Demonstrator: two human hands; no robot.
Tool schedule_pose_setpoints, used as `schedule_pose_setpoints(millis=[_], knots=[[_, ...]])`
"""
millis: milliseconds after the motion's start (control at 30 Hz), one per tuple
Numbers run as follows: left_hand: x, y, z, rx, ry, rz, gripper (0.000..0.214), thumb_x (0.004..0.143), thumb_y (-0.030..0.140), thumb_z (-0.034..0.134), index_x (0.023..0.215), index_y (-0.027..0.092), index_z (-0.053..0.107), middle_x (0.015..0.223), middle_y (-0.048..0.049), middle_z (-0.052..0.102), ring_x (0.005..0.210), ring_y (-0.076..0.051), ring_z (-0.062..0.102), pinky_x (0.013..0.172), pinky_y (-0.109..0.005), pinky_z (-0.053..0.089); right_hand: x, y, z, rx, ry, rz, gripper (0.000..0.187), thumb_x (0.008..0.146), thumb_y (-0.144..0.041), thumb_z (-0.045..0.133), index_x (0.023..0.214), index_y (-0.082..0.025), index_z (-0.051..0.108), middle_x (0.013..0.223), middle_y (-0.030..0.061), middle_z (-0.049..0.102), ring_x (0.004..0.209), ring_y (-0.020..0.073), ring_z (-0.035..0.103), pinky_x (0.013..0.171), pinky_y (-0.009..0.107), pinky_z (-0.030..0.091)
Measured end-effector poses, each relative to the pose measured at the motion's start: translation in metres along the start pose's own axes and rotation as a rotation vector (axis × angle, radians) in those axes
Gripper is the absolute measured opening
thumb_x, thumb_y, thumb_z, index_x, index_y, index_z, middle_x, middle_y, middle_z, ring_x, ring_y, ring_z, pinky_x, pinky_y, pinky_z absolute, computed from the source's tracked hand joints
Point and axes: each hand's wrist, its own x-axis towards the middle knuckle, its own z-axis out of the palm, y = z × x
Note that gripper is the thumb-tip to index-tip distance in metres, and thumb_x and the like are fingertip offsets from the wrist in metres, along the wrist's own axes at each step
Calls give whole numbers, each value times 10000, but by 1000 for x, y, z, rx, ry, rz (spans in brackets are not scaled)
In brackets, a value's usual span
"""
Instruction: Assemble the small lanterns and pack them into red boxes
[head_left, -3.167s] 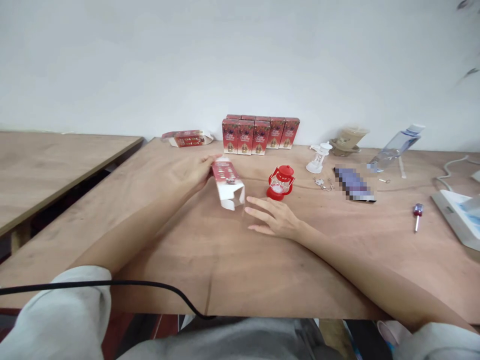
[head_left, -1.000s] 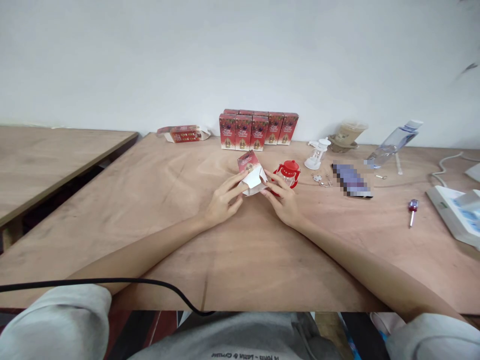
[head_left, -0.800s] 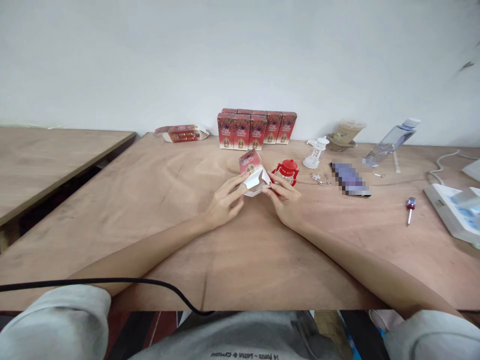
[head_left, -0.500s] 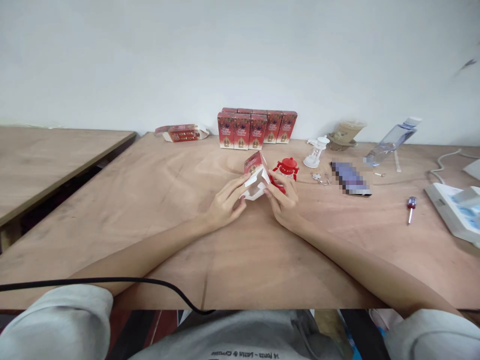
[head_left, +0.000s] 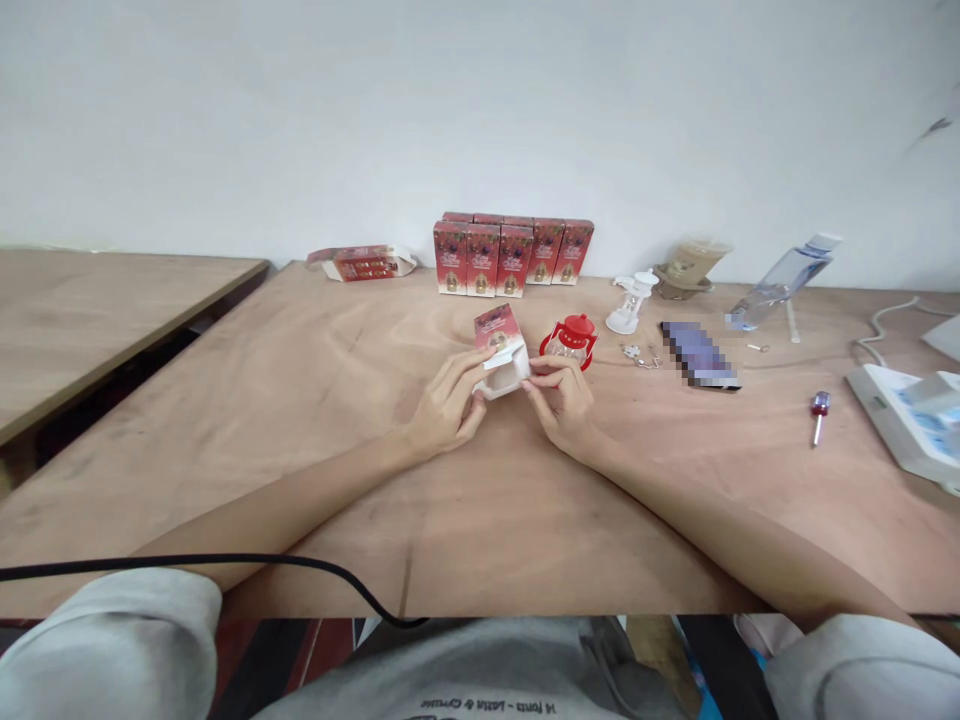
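A small red printed carton (head_left: 498, 327) lies tilted between my hands, its open white end facing me. My left hand (head_left: 448, 402) grips the carton's left side, thumb below and fingers over the top near a white flap. On the other side, my right hand (head_left: 561, 400) pinches the carton's right edge at the opening. Just behind my right hand stands a red lantern (head_left: 571, 340) with a clear body, partly hidden by the fingers. A white lantern (head_left: 634, 303) of similar shape is farther back to the right.
Several red cartons (head_left: 482, 262) stand against the wall; another carton (head_left: 367, 264) lies at their left. To the right are metal bits (head_left: 640, 355), a phone (head_left: 697, 355), a cup (head_left: 696, 268), a water bottle (head_left: 787, 282), a screwdriver (head_left: 820, 415) and a power strip (head_left: 907, 420). A black cable (head_left: 300, 560) crosses in front.
The carton has turned and shifted slightly left, so its printed face shows more. My right fingers have moved a little along its edge, and more of the red lantern is visible.
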Motion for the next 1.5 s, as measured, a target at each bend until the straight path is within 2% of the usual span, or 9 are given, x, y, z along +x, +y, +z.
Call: schedule_pose_setpoints(millis=[267,500,733,900,1067,1233,1300,1400,1500], knots=[[1,1,1,45,-14,49,439,829,81,490,1258,166,446,1185,-162,600,1110,-248,579,899,-424,538,2,-3,-3,-73,-122,25,366,851,-266,604,1193,-294,476,1201,109,492,1070,246,576,877,459,529],[2,5,1,132,-81,124,385,835,114,504,1217,162,491,1143,-137,624,1098,-243,599,884,-393,552,1,-3,-1,-25,-45,111,303,842,-342,617,1083,-219,483,1027,105,611,973,223,626,745,382,586],[1,4,1,173,-69,50,405,846,207,548,1242,170,471,1143,-138,624,1074,-256,605,872,-401,534,-5,-1,-3,225,-122,253,234,943,-276,440,1169,-216,449,1139,143,650,1010,199,671,820,358,595],[1,3,1,165,-13,34,353,865,170,526,1213,173,467,1152,-142,615,1111,-249,590,910,-411,514,0,-1,-6,157,-132,156,192,932,-247,446,1106,-219,524,1038,113,689,928,193,687,716,319,598],[-1,1,2,145,-4,-9,344,901,170,478,1243,189,445,1181,-134,616,1142,-232,584,915,-391,493,6,-3,-10,185,-243,135,232,934,-254,434,1129,-219,555,1118,120,657,1094,228,616,867,403,556],[-1,-2,2,118,-31,20,343,902,177,487,1243,179,448,1199,-135,628,1141,-227,586,886,-360,470,3,3,-6,330,-209,335,306,881,-359,574,1154,-236,510,1042,83,640,854,171,654,685,309,589],[0,-2,2,117,-79,63,324,901,155,470,1225,176,469,1212,-135,631,1142,-225,585,878,-355,452,2,5,-3,359,-229,380,404,861,-380,601,1220,-246,472,1175,106,599,786,150,649,634,291,583],[1,-3,3,134,-171,116,323,910,125,418,1216,191,495,1217,-108,645,1155,-206,583,933,-367,391,3,8,-1,313,-344,341,418,887,-366,555,1279,-252,469,1344,135,514,924,181,653,738,327,576],[1,-3,4,156,-255,123,352,919,118,378,1238,200,503,1241,-98,639,1184,-194,570,990,-383,326,5,9,0,269,-426,270,309,914,-334,506,1204,-230,541,1220,105,618,1139,216,592,934,383,505]])
